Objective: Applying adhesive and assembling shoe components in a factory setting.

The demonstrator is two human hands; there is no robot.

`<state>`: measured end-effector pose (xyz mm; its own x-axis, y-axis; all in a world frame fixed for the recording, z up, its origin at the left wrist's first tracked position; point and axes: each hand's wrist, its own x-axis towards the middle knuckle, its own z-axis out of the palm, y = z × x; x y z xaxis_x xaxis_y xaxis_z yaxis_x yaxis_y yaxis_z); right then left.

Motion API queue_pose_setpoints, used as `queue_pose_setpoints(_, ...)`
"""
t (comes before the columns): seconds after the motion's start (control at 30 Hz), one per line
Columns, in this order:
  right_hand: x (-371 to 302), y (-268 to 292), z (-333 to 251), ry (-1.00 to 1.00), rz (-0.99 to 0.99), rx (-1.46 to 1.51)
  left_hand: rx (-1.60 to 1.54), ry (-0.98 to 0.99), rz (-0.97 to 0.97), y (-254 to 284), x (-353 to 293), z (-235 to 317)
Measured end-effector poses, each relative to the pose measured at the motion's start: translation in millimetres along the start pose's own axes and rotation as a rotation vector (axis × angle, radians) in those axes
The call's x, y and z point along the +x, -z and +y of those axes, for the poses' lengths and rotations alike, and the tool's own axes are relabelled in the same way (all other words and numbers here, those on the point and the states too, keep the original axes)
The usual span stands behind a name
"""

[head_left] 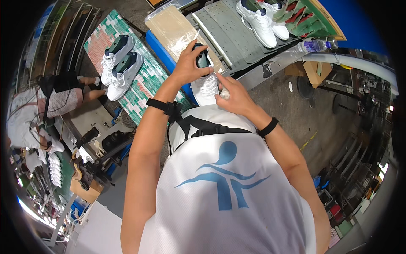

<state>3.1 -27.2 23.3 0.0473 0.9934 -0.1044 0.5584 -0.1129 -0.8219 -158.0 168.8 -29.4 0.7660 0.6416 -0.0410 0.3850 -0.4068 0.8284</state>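
Note:
A white lace-up sneaker (205, 91) is in front of my body, toe toward me, with a dark green insert (202, 59) filling its opening. My left hand (189, 64) curls round the heel end, fingers at the far rim and thumb on the near side of the opening. Close against the shoe's right side is my right hand (237, 98), its index finger reaching to the collar edge. A small pale lump (225, 93) shows in the curled fingers of that hand; its kind is unclear. The underside of the shoe is hidden.
Two white sneakers (122, 70) rest on a green-and-white patterned board (141, 82) at left. Another white pair (260, 23) stands on a grey conveyor (222, 25), near a plastic bottle (315, 45). Beyond my hands is a wrapped brown board (171, 29). A person (36, 106) works at far left.

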Motion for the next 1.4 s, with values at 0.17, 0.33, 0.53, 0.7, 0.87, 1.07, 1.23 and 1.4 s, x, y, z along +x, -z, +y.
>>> queue_pose_setpoints(0.17,8,10,-8,0.059,-0.021,-0.25,0.012,0.023,0.029,0,1,5)
queue_pose_setpoints(0.33,-39,82,-19,-0.212,-0.352,-0.594,-0.098,0.04,0.02,12,-4,-7)
queue_pose_setpoints(0.53,-73,94,-3,-0.241,-0.071,-0.156,0.048,0.005,-0.002,0,-3,1)
queue_pose_setpoints(0.7,-20,15,9,-0.111,0.017,0.179,-0.027,-0.015,0.042,-4,-2,2)
queue_pose_setpoints(0.87,-7,1,18,-0.003,-0.004,0.184,0.029,-0.011,0.056,-4,-1,6)
queue_pose_setpoints(1.07,-2,5,14,-0.014,-0.02,0.078,0.028,0.036,0.014,0,1,9)
queue_pose_setpoints(1.23,0,29,-9,0.117,-0.09,-0.23,-0.025,0.034,0.022,0,-4,-1)
queue_pose_setpoints(1.4,-55,93,-56,-0.192,-0.317,-0.217,-0.113,0.036,0.006,-2,2,3)
